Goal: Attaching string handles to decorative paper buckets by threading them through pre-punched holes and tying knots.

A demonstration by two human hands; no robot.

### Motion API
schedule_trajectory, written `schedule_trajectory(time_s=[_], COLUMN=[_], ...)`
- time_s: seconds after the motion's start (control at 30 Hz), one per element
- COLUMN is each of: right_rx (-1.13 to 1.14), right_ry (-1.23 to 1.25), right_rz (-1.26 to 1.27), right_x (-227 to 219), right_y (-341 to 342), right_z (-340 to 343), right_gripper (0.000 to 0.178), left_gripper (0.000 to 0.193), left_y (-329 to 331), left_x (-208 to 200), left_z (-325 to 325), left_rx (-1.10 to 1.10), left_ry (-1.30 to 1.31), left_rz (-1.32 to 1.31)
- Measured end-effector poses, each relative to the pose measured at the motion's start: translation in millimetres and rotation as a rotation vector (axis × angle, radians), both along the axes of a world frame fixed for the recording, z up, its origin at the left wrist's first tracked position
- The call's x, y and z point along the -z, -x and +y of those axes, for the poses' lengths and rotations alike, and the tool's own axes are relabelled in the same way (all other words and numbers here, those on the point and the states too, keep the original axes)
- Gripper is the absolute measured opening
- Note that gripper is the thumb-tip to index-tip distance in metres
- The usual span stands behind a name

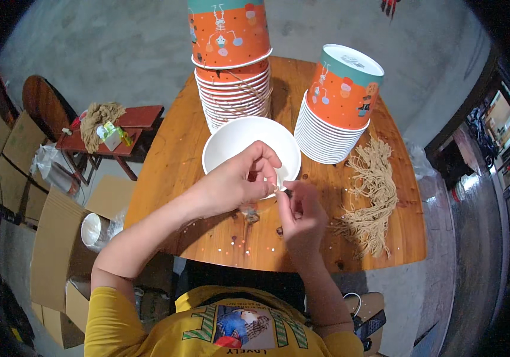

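Note:
My left hand [237, 181] and my right hand [304, 217] meet at the near rim of a white-lined paper bucket [219, 149], whose round mouth faces me. Thumbs and fingers of both are pinched together around a small bit of tan cord [276, 189]; most of it is hidden by the fingertips. To the right of my right hand lies a loose bundle of tan cords [375, 199], spread along the wooden table [219, 250].
Behind the bucket rises a tall stack of nested orange-and-teal paper buckets [231, 38], with cords hanging from its rims. Another upside-down stack [339, 101] stands at right. Small confetti-like dots lie near the front edge. At left are a red bench [139, 117] and cardboard boxes [55, 250].

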State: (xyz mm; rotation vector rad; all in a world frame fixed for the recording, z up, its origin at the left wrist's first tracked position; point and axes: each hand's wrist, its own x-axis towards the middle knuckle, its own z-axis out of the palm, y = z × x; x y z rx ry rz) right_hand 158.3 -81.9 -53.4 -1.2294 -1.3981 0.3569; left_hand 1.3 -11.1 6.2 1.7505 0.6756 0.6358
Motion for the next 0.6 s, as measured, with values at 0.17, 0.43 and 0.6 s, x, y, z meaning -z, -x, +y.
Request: schedule_trajectory(time_s=[0.17,0.43,0.6], right_rx=[0.106,-0.192,-0.522], right_ry=[-0.166,0.324,0.604], right_rz=[-0.403,-0.021,0.536], right_x=[-1.3,-21.1,-23.2], right_y=[-7.6,-15.6,-34.9], right_z=[1.6,5.6,16.8], right_gripper=[0.014,0.009,0.006], left_gripper=[0.03,0.028,0.024], left_y=[-3.7,-5.5,-6.6], left_x=[-4.9,7.8,6.5], left_z=[-3.6,-5.7,-4.9], left_rx=[-0.064,-0.114,-0.114], left_ry=[0.115,-0.084,-0.107], left_rz=[0.045,0.106,0.037])
